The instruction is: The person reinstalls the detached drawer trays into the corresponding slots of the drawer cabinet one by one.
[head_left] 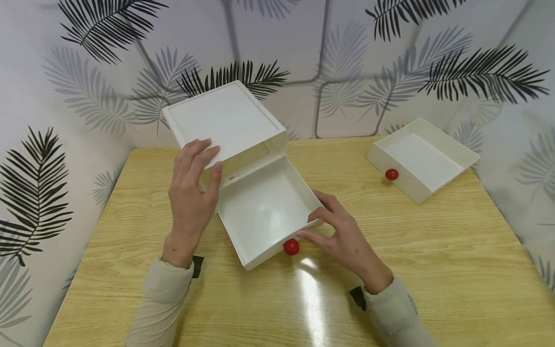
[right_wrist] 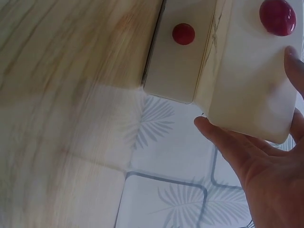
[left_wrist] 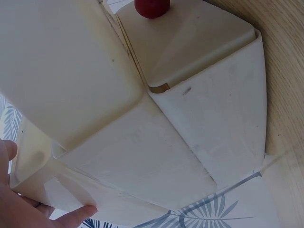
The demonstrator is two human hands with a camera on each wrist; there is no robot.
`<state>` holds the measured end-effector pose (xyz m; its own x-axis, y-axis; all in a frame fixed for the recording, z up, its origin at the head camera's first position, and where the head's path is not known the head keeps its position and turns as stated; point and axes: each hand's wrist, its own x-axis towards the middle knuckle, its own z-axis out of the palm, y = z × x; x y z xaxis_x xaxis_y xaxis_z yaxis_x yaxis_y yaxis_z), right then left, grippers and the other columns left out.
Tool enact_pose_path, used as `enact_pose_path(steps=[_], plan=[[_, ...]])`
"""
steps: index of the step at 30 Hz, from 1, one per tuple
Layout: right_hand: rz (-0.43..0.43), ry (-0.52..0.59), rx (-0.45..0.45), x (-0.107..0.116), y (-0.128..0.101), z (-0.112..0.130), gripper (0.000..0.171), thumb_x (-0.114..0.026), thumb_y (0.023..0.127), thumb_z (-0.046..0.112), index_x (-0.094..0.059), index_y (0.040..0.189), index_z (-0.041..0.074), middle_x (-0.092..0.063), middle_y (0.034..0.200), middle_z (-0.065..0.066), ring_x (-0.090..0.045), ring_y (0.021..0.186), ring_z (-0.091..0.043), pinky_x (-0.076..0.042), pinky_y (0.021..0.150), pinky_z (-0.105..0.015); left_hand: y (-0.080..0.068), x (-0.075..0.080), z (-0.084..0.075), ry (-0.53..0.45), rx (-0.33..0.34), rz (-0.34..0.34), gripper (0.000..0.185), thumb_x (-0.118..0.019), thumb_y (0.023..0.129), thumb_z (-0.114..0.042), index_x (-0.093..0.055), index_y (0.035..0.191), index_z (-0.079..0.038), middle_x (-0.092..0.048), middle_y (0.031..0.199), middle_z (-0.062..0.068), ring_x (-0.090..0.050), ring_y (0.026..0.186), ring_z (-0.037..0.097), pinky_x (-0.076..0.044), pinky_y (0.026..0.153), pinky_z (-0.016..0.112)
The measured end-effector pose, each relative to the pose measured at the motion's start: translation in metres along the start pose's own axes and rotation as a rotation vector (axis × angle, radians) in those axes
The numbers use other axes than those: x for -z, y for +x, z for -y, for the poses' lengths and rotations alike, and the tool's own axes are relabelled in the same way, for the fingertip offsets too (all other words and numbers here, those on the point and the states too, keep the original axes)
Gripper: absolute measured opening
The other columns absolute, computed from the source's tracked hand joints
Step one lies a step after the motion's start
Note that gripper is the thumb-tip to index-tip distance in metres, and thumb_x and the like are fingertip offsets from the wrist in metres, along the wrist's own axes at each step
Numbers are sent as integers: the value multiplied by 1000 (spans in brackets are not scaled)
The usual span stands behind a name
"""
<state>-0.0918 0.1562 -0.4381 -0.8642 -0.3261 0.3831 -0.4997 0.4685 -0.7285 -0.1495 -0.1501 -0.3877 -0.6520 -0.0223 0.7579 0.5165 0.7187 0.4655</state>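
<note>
A white drawer cabinet (head_left: 223, 123) stands left of centre on the table, its top compartment hollow at the front. A white drawer (head_left: 264, 207) sticks out beneath that compartment, with a red knob (head_left: 291, 246) on its face. My left hand (head_left: 191, 197) holds the cabinet's top near the front left, fingers over the panel and thumb by the opening. At the drawer's front right corner, my right hand (head_left: 347, 236) grips the wall, fingertips inside and thumb against the front. Lower down, a bottom drawer (left_wrist: 190, 42) sits inside the cabinet.
A second white drawer (head_left: 425, 159) with its own red knob (head_left: 391, 174) lies separately at the table's right rear. Leaf-patterned sheeting (head_left: 347, 72) rises behind and beside the wooden table (head_left: 130, 270).
</note>
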Motion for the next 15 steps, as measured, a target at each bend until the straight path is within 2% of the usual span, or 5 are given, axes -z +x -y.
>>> enact_pose_path(steps=[6, 9, 12, 15], plan=[[-19, 26, -34, -4, 4, -4, 26, -87, 85, 18, -66, 97, 9, -51, 154, -14, -60, 132, -38, -58, 102, -51, 0, 0, 0, -3, -2, -2, 31, -61, 105, -27, -71, 129, -9, -65, 143, 8, -52, 144, 26, -42, 122, 40], [-19, 73, -68, -5, 3, -5, 32, -86, 85, 15, -62, 106, 8, -50, 155, -16, -59, 133, -40, -59, 100, -53, -1, -1, 0, -10, -5, -5, 31, -61, 105, -26, -71, 129, -9, -66, 142, 8, -52, 143, 26, -42, 122, 40], [-30, 94, -107, -5, 4, -4, 52, -87, 84, 14, -57, 126, 9, -50, 156, -16, -58, 135, -41, -58, 100, -57, -1, -2, 1, -19, -10, -9, 31, -62, 105, -26, -71, 129, -9, -66, 142, 8, -52, 143, 27, -41, 122, 40], [-29, 111, -142, -5, 6, -3, 77, -89, 83, 15, -46, 147, 14, -49, 157, -15, -57, 138, -40, -57, 102, -58, -1, -1, 2, -22, -10, -18, 31, -62, 104, -25, -72, 129, -10, -66, 142, 8, -52, 143, 27, -41, 122, 41]])
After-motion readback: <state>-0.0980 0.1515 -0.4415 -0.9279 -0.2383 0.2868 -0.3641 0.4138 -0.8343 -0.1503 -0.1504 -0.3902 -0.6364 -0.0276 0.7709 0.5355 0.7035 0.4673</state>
